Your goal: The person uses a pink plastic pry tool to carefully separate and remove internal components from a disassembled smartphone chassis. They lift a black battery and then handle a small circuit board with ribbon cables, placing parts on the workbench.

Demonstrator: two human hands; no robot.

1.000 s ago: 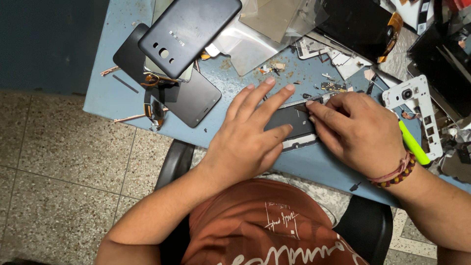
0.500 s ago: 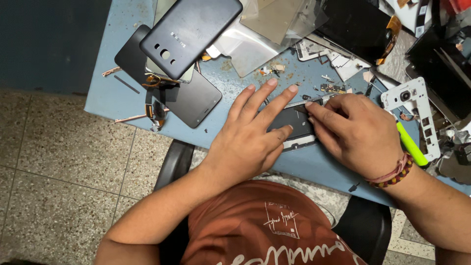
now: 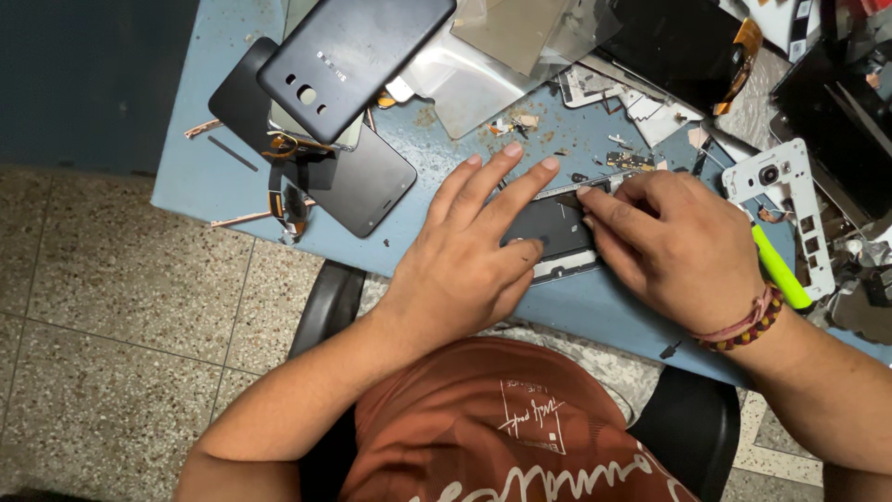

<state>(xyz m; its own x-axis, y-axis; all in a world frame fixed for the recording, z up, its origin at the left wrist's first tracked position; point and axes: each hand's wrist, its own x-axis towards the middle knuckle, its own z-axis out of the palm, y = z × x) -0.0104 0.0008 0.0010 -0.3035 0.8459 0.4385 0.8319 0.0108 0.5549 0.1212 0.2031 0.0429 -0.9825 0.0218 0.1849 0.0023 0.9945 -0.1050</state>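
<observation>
Head view, looking down: the opened phone body lies flat near the front edge of the blue tabletop, its dark inner face up and a pale frame edge showing at its lower side. The left hand presses on it from the left, fingers spread flat and extended, thumb laid over the dark face; it pins the phone down and does not clasp it. The right hand sits at the right end of the phone, fingers curled tight with the tips on the upper right edge. Whether they pinch a small tool or part cannot be told. A bead bracelet circles that wrist.

Judged state of work: the phone is already open with its back off, so disassembly is well under way; the work on the upper edge appears unfinished.

Surroundings: a green tool lies just beside the right hand, a white mid-frame past it. Farther left, well apart, a dark back cover rests on a stack of black panels. Small debris and loose flex strips are scattered between.
</observation>
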